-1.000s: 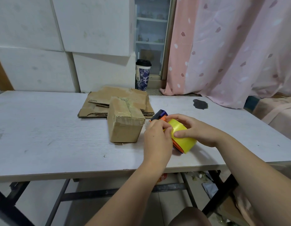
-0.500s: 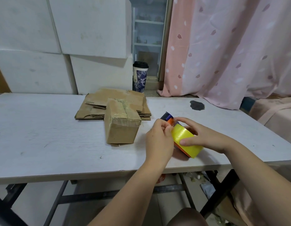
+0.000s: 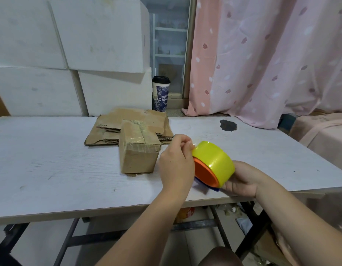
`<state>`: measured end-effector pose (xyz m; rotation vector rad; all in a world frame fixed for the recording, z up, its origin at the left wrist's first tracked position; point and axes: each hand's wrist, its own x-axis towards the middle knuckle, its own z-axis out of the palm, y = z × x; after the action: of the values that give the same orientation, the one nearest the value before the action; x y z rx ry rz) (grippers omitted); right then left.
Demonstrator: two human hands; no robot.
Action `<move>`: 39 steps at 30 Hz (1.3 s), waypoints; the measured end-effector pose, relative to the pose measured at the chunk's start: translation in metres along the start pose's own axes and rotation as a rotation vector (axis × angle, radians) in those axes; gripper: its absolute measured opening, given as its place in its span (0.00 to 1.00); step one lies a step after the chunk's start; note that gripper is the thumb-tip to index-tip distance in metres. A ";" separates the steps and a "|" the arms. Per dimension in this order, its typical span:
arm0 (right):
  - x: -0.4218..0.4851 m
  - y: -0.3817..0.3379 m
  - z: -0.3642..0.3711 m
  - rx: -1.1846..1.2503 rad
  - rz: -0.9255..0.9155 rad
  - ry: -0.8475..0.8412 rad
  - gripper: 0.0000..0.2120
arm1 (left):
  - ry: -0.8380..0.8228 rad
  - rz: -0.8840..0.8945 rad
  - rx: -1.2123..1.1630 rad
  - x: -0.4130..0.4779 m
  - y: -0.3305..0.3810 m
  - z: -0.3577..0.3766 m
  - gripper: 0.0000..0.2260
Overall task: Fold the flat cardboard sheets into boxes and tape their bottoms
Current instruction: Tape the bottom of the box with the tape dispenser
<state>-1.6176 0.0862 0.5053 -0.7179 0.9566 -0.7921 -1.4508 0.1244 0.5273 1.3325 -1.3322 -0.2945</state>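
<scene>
**Tape roll held between both hands**

Your right hand (image 3: 241,179) grips the yellow tape roll (image 3: 214,160) from below, above the table (image 3: 51,160). Your left hand (image 3: 175,162) pinches the tape end at its upper left. The roll's orange side faces left and toward you. The box (image 3: 138,152) stands just left.

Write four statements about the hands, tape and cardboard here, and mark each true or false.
1. The right hand holds the yellow tape roll from below. True.
2. The left hand presses flat on the folded box. False: it pinches at the roll's upper edge, apart from the box.
3. The folded box's top is taped. True.
4. The flat cardboard sheets lie right of the roll. False: they lie behind the box, left of the roll.
</scene>
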 end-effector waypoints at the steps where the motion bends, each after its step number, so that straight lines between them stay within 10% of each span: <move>1: 0.000 -0.001 0.001 0.014 0.007 -0.005 0.18 | 0.002 0.011 -0.022 0.001 0.002 -0.001 0.06; 8: -0.002 -0.002 0.005 0.118 0.098 -0.144 0.35 | -0.043 0.105 -0.159 0.006 0.012 -0.004 0.04; 23: -0.009 0.002 0.016 0.181 -0.294 -0.200 0.26 | -0.093 0.157 -0.261 0.028 0.032 -0.022 0.13; 39: -0.016 -0.018 0.024 0.154 -0.162 -0.104 0.20 | -0.192 -0.130 -0.551 0.088 0.023 -0.041 0.09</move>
<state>-1.6061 0.0946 0.5361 -0.7017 0.7413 -0.9503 -1.4012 0.0833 0.6033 0.9370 -1.2025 -0.8327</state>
